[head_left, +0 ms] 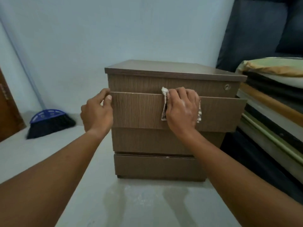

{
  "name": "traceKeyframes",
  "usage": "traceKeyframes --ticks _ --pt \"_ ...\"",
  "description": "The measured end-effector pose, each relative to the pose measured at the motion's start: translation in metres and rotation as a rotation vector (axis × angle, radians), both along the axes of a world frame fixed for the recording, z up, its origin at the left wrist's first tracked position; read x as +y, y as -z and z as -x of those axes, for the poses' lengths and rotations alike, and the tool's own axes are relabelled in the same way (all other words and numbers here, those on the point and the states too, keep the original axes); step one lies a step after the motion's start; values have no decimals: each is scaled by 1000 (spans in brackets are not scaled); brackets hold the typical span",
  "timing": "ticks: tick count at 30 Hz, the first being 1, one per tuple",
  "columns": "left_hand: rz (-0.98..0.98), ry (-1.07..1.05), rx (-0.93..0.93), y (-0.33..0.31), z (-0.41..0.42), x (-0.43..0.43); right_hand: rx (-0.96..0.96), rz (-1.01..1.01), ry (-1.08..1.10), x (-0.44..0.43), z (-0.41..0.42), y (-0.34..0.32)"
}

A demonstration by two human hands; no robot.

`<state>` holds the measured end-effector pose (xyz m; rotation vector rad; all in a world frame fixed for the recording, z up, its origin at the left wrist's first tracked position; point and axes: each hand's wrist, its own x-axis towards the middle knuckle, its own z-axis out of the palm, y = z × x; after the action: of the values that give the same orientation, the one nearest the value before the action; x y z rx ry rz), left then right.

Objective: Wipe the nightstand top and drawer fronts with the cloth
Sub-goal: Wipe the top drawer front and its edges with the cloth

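A brown wood-grain nightstand (164, 141) stands on the floor in front of me. Its second drawer (139, 110) is pulled out a little. My right hand (182, 108) presses a light patterned cloth (164, 104) flat against that drawer's front, near the top edge. My left hand (96, 112) grips the drawer's left edge, thumb on the front and fingers behind. The top drawer front carries a round lock (227, 87) at its right. The lowest drawer (154, 166) also sits slightly out.
A blue-headed broom (49, 123) with black bristles lies on the floor at the left by the wall. Stacked mattresses and bedding (270, 102) press against the nightstand's right side. A brown door edge (8, 112) shows at far left. Pale floor lies in front.
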<state>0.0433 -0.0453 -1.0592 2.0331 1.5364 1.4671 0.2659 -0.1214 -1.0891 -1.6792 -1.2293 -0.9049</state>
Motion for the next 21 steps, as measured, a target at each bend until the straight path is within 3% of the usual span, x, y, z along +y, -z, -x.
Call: traceKeyframes --ticks 6,9,11,17,21 --pt "25 124 -197 -21 -43 -21 -132 2 -73 35 74 -27" --pt "487 479 -728 -28 -30 -15 -205 -81 -108 47 98 -37" --pt "661 658 -874 -28 -18 -14 -306 -106 -110 48 106 -33" --pt "732 815 -914 -43 21 -10 -552 -135 -216 45 104 -9" --pt "660 742 -687 -78 19 -2 -664 -110 -213 47 81 -6"
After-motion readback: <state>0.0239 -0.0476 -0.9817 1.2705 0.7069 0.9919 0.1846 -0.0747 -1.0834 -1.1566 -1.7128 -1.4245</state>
